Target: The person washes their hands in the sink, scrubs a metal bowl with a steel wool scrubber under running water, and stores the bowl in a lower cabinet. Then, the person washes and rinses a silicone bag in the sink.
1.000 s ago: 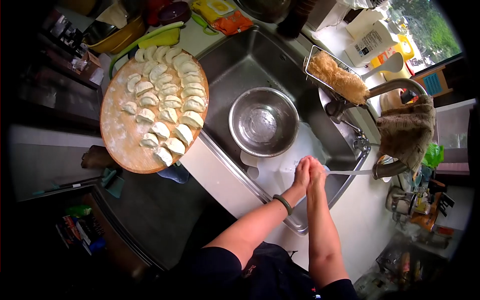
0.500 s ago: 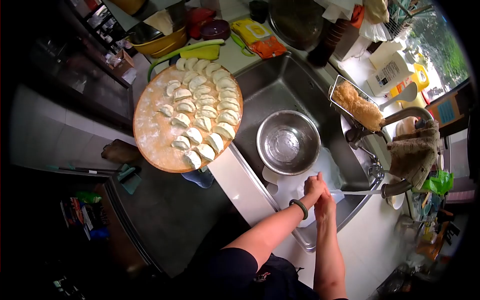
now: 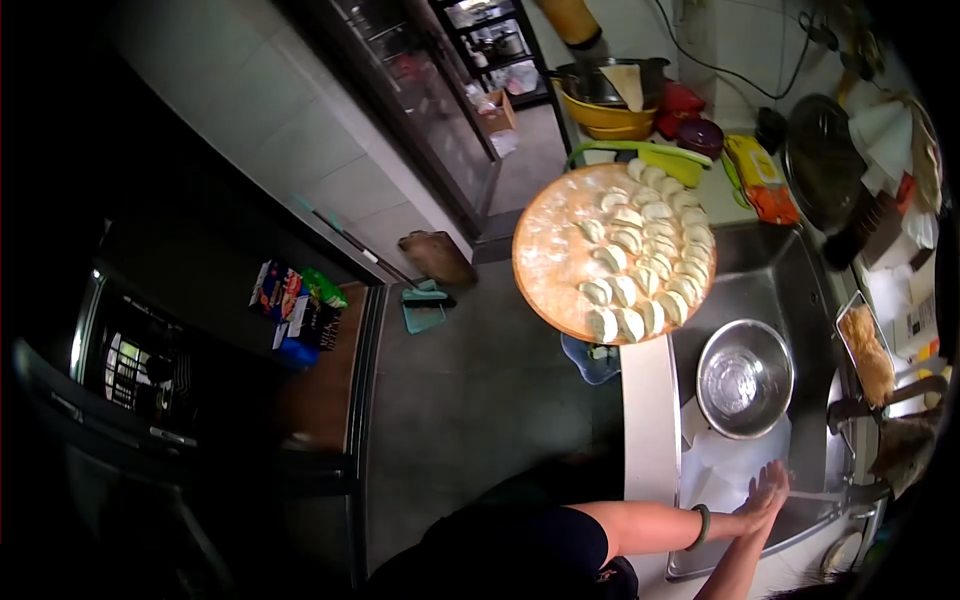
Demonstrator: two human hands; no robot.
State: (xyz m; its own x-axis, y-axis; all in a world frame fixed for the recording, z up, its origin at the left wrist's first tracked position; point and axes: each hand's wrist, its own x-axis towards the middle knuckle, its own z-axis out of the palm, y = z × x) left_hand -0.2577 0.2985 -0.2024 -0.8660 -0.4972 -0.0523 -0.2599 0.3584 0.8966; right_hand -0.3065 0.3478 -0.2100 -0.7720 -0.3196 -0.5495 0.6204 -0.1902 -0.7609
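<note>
My left hand [image 3: 752, 514], with a dark green bangle [image 3: 702, 526] at the wrist, is pressed against my right hand [image 3: 777, 501] over the sink [image 3: 735, 262]. The fingers of both look stretched out, though they overlap and blur a little. A stream of water [image 3: 815, 496] from the faucet [image 3: 868, 492] reaches the hands. Just beyond them, a steel bowl [image 3: 745, 380] stands in the sink, with a shiny wet-looking bottom. Under the hands lies a whitish translucent sheet or board [image 3: 722, 468].
A round wooden board [image 3: 548, 262] with several rows of dumplings [image 3: 655, 262] juts past the counter edge [image 3: 648, 425]. Behind it are yellow bowls [image 3: 610, 118] and an orange-yellow packet [image 3: 762, 180]. A wire rack [image 3: 866, 352] hangs at the sink's right side. A dustpan [image 3: 424, 308] is on the floor.
The view has swung left, so the sink, board and hands appear farther right. My hands stay together by the water, with the fingers now straighter.
</note>
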